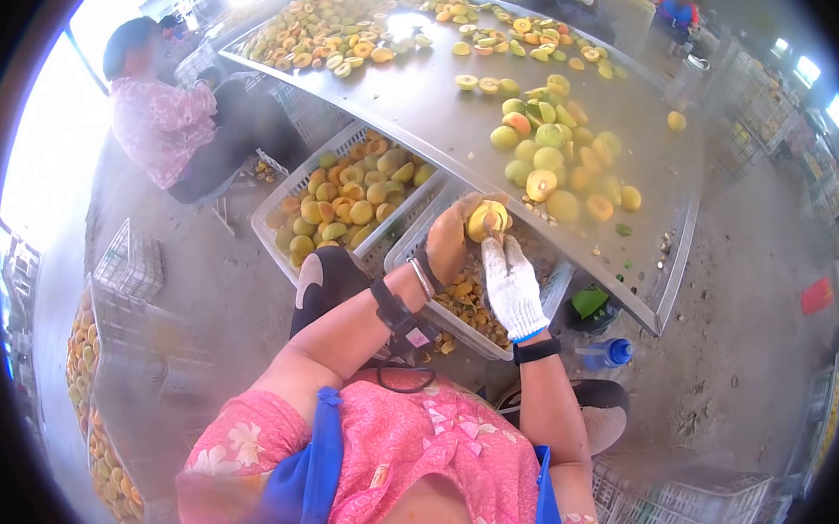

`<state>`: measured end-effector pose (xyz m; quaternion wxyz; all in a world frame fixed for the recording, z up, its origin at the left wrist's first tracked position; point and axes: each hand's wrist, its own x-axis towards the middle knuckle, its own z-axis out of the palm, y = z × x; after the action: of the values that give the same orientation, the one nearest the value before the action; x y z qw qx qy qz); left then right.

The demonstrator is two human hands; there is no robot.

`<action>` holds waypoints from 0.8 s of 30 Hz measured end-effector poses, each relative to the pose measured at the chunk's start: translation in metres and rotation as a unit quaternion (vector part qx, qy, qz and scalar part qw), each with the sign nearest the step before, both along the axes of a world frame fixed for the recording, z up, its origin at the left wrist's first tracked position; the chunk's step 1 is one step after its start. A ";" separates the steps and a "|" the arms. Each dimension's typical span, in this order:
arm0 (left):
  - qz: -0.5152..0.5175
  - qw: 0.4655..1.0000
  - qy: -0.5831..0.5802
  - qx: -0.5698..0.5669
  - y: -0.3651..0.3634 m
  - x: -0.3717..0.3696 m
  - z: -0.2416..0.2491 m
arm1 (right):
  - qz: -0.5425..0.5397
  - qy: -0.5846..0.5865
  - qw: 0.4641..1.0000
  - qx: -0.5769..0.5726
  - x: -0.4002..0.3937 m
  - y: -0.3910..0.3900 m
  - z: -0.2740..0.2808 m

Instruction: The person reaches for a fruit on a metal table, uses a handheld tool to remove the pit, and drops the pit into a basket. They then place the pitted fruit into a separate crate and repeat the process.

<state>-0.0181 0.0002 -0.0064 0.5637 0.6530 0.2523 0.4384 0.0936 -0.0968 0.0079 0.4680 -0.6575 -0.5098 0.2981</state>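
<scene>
At the metal table's (417, 107) near edge: hands together at one cut fruit (485, 220). Left hand (450, 237) clamped round it; gloved right hand (514, 290) meets its near side, grip unclear, cannot tell whether a tool is held. Below the table edge: scrap crate (557, 289) under the hands, fruit crate (304, 170) alongside. On the table: fruit pile (548, 157).
</scene>
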 end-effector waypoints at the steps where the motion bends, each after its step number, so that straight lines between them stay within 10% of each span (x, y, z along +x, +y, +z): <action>1: 0.025 0.999 0.037 0.032 -0.010 0.000 0.015 | -0.001 -0.006 1.000 0.009 -0.001 -0.001 -0.003; 2: 0.050 0.994 0.073 0.064 -0.015 0.001 0.023 | -0.002 -0.013 1.000 0.017 -0.003 0.000 -0.009; 5: -0.068 0.913 -0.197 -0.350 0.000 0.006 0.006 | -0.005 -0.038 0.999 -0.022 -0.007 -0.001 -0.010; 11: 0.096 0.902 -0.252 -0.336 -0.015 0.020 0.015 | 0.073 -0.045 0.995 0.043 -0.005 0.000 -0.028; 15: 0.020 0.903 -0.168 -0.394 -0.005 -0.002 0.029 | 0.124 0.042 0.990 -0.046 -0.010 -0.005 -0.006; 20: -0.027 0.991 -0.087 -0.099 0.006 -0.007 0.016 | 0.131 -0.053 0.988 0.065 -0.009 -0.003 -0.048; 24: -0.061 0.957 -0.151 -0.242 -0.003 -0.015 0.031 | 0.146 0.227 0.958 -0.100 -0.011 -0.010 -0.020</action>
<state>-0.0331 -0.0027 0.0250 0.7618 0.4379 0.2226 0.4223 0.0822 -0.1069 -0.0122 0.4542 -0.5344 -0.4485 0.5541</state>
